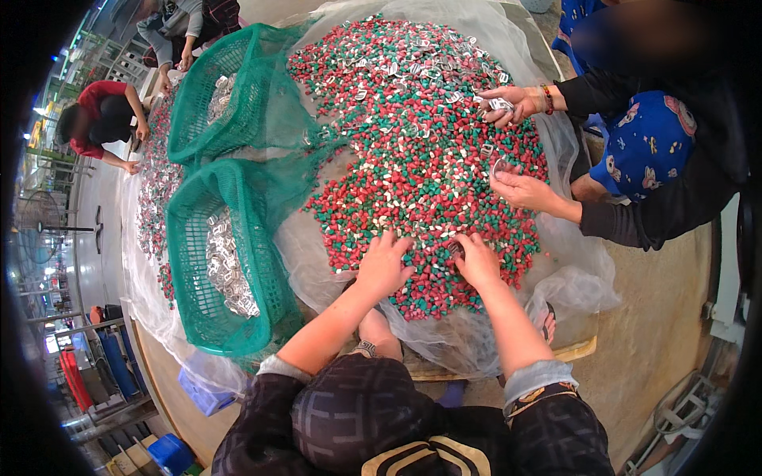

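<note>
A wide heap of small red, green and white pebble-like pieces (413,198) lies in front of me, with flat silver metal buckles (409,69) scattered among them, mostly toward the far side. My left hand (383,266) rests palm down on the near part of the heap, its fingers spread. Just to its right, my right hand (478,262) is bent over the pieces, fingers curled around a small metal piece (455,248) partly hidden beneath them. To the left, a green mesh-lined basket (178,262) holds a pile of silver buckles (228,266).
A second green basket (184,119) with buckles stands behind the first. At right, a co-worker's hands (520,105) hold several buckles over the heap. Translucent netting (567,278) lies under the heap. Two other people (103,119) work at a pile at far left.
</note>
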### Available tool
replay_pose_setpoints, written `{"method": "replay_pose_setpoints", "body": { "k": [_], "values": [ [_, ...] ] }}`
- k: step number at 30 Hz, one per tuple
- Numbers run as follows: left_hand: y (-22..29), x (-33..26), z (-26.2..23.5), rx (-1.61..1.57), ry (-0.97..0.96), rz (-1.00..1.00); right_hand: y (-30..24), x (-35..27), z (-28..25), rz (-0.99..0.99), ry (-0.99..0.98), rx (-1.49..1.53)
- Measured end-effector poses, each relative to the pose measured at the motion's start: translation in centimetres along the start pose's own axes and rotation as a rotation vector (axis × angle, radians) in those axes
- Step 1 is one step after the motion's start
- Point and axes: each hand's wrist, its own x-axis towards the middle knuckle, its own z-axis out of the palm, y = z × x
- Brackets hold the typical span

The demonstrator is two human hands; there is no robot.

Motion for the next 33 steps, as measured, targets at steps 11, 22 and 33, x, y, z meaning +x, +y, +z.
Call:
{"method": "replay_pose_setpoints", "body": {
  "k": [11, 22, 33],
  "values": [
    [-7.5, 1.4, 1.2, 0.176, -0.12, 0.0, 1.0, 0.0, 1.3, 0.129, 0.159, 0.174],
    [-0.6, 4.9, 3.8, 0.165, -0.099, 0.365, 4.4, 2.1, -1.4, 0.521, 0.314, 1.235],
    [-3.2, 11.0, 2.0, 0.07, 0.034, 0.161, 4.4, 1.3, -1.8, 0.485, 0.162, 1.597]
  ]
}}
